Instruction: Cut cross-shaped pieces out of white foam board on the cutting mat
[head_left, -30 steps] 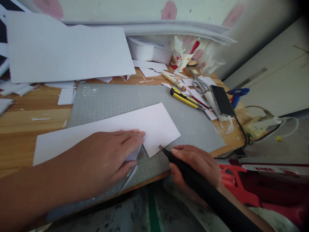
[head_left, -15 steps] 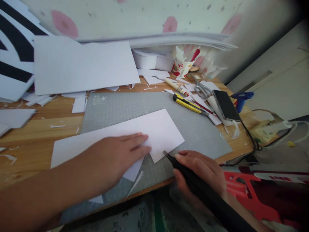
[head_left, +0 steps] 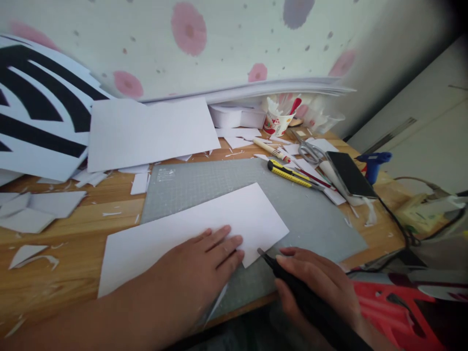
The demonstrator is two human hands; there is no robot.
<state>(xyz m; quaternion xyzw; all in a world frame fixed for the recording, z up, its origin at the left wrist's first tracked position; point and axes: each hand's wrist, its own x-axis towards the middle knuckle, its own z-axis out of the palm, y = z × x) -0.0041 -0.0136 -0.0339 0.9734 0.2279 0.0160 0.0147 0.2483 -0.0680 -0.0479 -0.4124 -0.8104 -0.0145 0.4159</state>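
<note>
A white board (head_left: pixel 197 219) lies slantwise across the grey cutting mat (head_left: pixel 318 209), its left end over the wooden table. My left hand (head_left: pixel 204 263) rests flat on the board near its front edge, fingers spread. In my right hand (head_left: pixel 318 278) is a black craft knife (head_left: pixel 300 287) with a thick handle, held like a pen. Its short blade is at the board's right front edge, close to the near corner; whether it touches cannot be told. A thin white offcut (head_left: pixel 217 303) shows at the mat's front, partly hidden by my left hand.
A yellow box cutter (head_left: pixel 288 174), a marker (head_left: pixel 270 150), scissors (head_left: pixel 310 150) and a phone (head_left: pixel 351 173) lie at the right. Behind stand a paper cup (head_left: pixel 277 122) and a large white board (head_left: pixel 149 131). A blue glue gun (head_left: pixel 373 165) sits by the right edge. Scraps (head_left: pixel 51 207) litter the left.
The view has tilted up and turned left, so everything sits lower and further right. My left hand's fingers are spread wider. The knife blade remains near the board's right front edge.
</note>
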